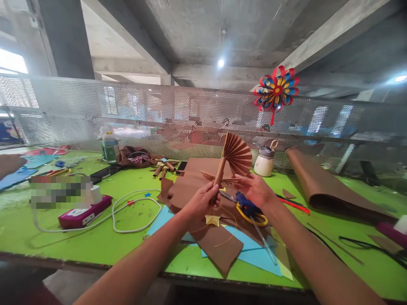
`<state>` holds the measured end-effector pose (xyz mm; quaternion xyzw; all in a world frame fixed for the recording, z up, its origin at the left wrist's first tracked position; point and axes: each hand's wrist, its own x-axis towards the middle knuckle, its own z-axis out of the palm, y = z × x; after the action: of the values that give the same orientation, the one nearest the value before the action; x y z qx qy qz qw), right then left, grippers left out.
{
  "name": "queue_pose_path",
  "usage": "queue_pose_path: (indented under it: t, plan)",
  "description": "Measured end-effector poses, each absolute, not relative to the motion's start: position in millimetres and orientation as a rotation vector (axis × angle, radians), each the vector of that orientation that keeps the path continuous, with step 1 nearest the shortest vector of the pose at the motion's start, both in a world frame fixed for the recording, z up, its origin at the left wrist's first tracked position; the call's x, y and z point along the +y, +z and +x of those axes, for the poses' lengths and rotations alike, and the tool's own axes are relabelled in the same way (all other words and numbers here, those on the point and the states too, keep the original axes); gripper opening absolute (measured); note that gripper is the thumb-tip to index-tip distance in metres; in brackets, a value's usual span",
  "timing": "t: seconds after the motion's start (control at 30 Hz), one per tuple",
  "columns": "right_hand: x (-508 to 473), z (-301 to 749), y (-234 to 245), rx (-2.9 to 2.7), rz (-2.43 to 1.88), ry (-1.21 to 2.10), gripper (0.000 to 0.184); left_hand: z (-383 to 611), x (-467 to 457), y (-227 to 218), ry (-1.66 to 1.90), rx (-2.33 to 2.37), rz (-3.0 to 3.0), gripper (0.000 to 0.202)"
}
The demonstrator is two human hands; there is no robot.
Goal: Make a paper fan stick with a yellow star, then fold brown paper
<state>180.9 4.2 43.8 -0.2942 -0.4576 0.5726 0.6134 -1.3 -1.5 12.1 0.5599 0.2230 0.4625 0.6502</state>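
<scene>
Above the desk [92,245], the left hand [207,195] wraps snugly around the stick [220,170] of the brown paper fan [240,154], so the loosely curled right hand [258,190], its grip unclear, should touch gently.

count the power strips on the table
2: one purple strip on the left, a second strip cut off by the right edge; others may be hidden.

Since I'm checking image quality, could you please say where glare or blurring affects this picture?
Head view: the ceiling lamp glares white; the far-left opening is washed out; pixelation masks an area by the purple power strip; the brown paper fan reads clearly.
</scene>
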Motion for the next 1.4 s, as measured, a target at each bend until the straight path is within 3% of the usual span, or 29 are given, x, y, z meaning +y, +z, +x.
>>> queue_pose_path:
  t: [0.13,0.43,0.67,0.77,1.0,1.23,1.4]
  plan:
    - [4,176,39,-1.019,-0.641,1.434,0.028,0,-4,11,1.008,0.496,1.288,0.04]
    - [5,164,30,-1.127,-0.591,1.387,0.024,4,-7,8,0.996,0.514,1.328,0.033]
    - [6,184,34,-1.205,-0.645,1.334,0.027,0,2,6,1.047,0.526,1.364,0.038]
    - [11,205,42,-1.233,-0.64,1.138,0.037,-2,9,4,1.141,0.636,1.477,0.037]
    - [22,221,56,-0.915,-0.712,0.425,0.016,-4,13,-1,1.252,1.068,1.822,0.019]
    - [12,207,56,-1.088,-0.91,0.249,0.034,-5,6,-3,1.306,1.328,2.173,0.01]
    - [15,211,52,-1.061,-0.984,0.25,0.034,-6,4,-2,1.341,1.368,2.278,0.007]
